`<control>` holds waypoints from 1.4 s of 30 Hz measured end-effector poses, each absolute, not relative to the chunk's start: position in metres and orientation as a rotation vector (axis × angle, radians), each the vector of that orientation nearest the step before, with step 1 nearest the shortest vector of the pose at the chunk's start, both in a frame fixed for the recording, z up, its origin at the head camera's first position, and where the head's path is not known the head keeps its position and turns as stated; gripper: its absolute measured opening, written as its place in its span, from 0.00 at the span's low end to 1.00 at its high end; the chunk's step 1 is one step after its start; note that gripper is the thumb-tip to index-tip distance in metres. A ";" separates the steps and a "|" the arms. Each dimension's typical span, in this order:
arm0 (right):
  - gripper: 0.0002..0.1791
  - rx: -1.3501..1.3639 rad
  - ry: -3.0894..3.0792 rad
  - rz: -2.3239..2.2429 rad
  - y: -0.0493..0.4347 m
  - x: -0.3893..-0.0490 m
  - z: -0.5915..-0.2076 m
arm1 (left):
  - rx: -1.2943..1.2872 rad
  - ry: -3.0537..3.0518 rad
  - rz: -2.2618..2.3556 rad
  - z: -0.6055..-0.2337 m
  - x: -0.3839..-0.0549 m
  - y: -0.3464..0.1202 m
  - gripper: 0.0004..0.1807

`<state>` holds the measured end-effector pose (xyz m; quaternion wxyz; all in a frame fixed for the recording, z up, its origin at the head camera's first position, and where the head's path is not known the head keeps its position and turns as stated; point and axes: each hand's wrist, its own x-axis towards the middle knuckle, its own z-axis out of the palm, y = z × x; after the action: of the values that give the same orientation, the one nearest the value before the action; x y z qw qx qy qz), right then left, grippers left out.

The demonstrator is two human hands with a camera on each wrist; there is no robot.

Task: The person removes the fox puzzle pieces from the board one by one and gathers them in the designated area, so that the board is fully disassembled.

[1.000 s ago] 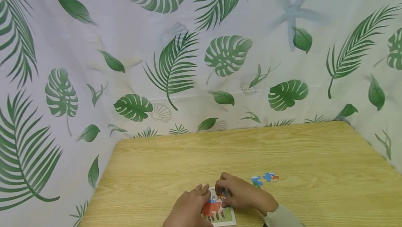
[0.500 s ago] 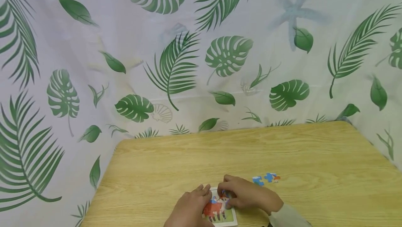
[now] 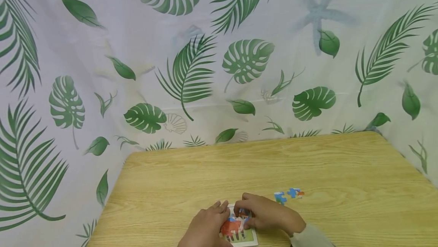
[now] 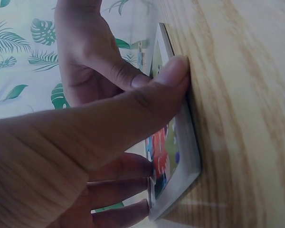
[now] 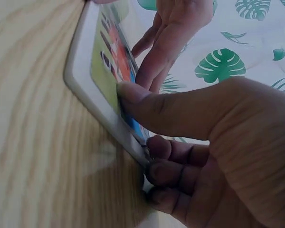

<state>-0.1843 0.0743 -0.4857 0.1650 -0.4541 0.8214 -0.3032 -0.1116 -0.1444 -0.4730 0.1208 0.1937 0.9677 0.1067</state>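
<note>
Puzzle tray (image 4: 189, 149) between left hand (image 3: 207, 225), spread along left edge, and right hand (image 3: 268, 213), curled over far-right corner; cannot tell if pinching. Probably seating piece; next likely calls for loose pieces (image 3: 278, 197) right of tray.

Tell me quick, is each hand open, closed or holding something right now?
Left hand: open, touching the puzzle.
Right hand: touching the puzzle too; can't tell whether it's closed on anything.

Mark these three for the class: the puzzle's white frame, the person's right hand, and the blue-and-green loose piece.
Frame (image 4: 186, 142): left wrist view, on its white rim.
Right hand (image 3: 265, 211): head view, on the back of the hand.
Loose piece (image 3: 278, 196): head view, on its blue part.
</note>
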 end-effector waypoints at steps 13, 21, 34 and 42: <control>0.15 -1.237 2.361 -0.866 0.068 -0.181 -0.485 | 0.577 2.837 0.301 -0.474 -0.113 -0.145 0.52; 0.14 -1.185 2.308 -0.936 0.068 -0.183 -0.488 | 0.573 2.834 0.298 -0.474 -0.113 -0.146 0.52; 0.12 -1.210 2.337 -0.934 0.068 -0.181 -0.489 | 0.571 2.813 0.275 -0.475 -0.113 -0.146 0.51; 0.08 -1.430 2.453 -0.844 0.077 -0.188 -0.489 | 0.574 2.818 0.290 -0.475 -0.112 -0.146 0.51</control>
<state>-0.1875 0.0773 -0.4886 0.0895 -0.4807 0.8249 -0.2839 -0.1123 -0.1458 -0.4750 0.1250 0.1968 0.9673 0.0996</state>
